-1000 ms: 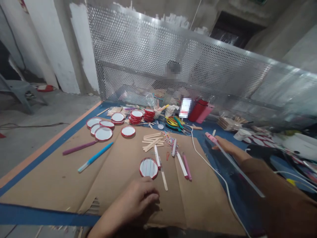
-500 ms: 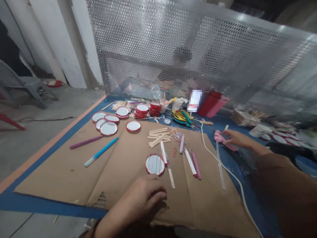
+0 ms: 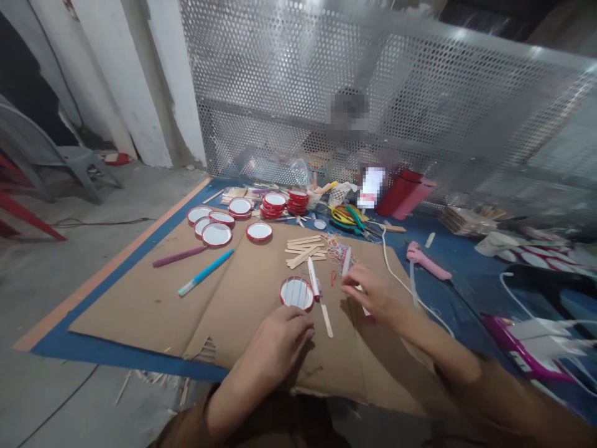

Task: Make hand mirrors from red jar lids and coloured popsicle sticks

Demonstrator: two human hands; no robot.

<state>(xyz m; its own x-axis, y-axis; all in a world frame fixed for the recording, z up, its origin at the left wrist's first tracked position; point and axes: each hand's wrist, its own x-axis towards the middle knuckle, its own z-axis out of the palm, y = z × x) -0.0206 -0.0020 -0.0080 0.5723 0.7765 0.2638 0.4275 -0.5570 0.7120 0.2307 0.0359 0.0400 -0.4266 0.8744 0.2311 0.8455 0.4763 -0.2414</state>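
Left hand (image 3: 280,339): resting knuckles-up on the cardboard (image 3: 140,305), fingers loosely curled, gripping nothing.
Right hand (image 3: 375,295): hovering low, thumb and fingertips sitting close together; can't tell if they're pinching anything.
Red-rimmed lid (image 3: 297,294): lying just beyond the left fingertips, left hand nearer.
White marker (image 3: 313,278): lying between lid and right hand, long axis pointing away from the person.

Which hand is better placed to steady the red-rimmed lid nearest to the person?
Left, probably. The left hand rests on the cardboard just below the red-rimmed lid; the right hand is over the markers farther right.
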